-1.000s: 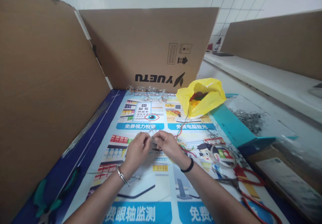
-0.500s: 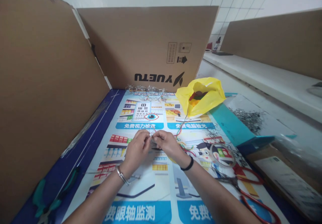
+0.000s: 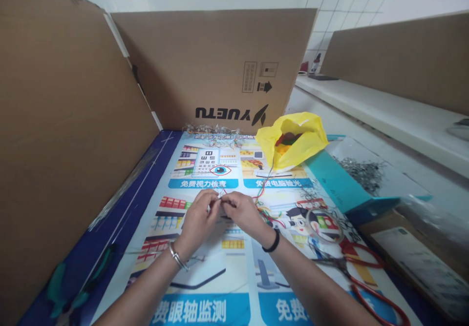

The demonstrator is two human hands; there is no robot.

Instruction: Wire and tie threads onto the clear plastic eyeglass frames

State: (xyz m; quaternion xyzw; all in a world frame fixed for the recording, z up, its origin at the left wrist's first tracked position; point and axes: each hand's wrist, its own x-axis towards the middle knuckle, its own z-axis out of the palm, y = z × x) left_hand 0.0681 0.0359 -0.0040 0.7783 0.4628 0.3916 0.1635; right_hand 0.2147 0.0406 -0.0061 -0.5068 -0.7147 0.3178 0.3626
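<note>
My left hand [image 3: 200, 221] and my right hand [image 3: 247, 214] meet over the printed poster, fingertips pinched together. Between them is something small and thin, with a fine silvery strand and a bit of red at its top; the fingers hide most of it. Beside my right hand lie loose red, green and yellow cords [image 3: 269, 213], which trail up toward a yellow bag [image 3: 293, 143]. The bag gapes open, with red, orange and brown contents showing. To the right of the cords are thin dark wire pieces [image 3: 311, 194].
Red-handled scissors [image 3: 344, 266] and a tape roll [image 3: 340, 228] lie at right. Green-handled pliers [image 3: 81, 297] sit at lower left. A teal box [image 3: 335, 182] holds small metal bits. Tangled wire pieces [image 3: 216, 131] lie by the back cardboard panel [image 3: 205, 57]; another panel [image 3: 66, 111] stands left.
My right hand has shifted slightly, its fingers curling closer to the left fingertips. The dark thing seen below the fingers earlier is now mostly hidden. Everything else stays put.
</note>
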